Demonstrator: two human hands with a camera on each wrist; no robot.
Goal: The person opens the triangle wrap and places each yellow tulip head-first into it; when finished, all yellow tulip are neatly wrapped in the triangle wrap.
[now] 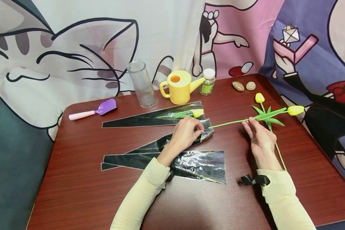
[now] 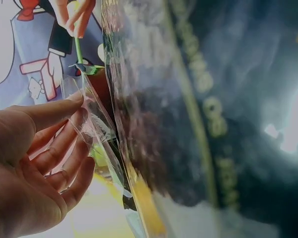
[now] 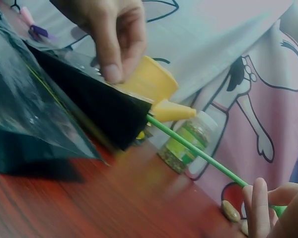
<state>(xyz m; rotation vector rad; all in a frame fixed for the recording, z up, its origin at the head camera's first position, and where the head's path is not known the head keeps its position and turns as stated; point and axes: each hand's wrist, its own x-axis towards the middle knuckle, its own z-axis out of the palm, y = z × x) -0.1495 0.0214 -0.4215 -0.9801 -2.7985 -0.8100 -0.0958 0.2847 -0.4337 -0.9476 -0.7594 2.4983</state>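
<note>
My left hand (image 1: 187, 131) pinches the open edge of a black and clear flower sleeve (image 1: 207, 135) between thumb and fingers. In my right hand (image 1: 261, 139) is the green stem of a yellow tulip (image 1: 295, 110), pinched just below its leaves. The stem's far end reaches the sleeve's mouth, as the right wrist view shows with the green stem (image 3: 198, 151) at the black opening. Under and beside the right hand lies a second yellow tulip (image 1: 259, 98) on the table. Another sleeve (image 1: 149, 118) behind the left hand has a yellow tulip (image 1: 197, 112) inside it.
Another flat sleeve (image 1: 201, 164) lies in front of the left wrist. Along the back stand a glass vase (image 1: 143, 84), a yellow watering can (image 1: 180, 88) and a small jar (image 1: 208, 82). A purple scoop (image 1: 106, 106) lies left; two stones (image 1: 238, 86) sit back right.
</note>
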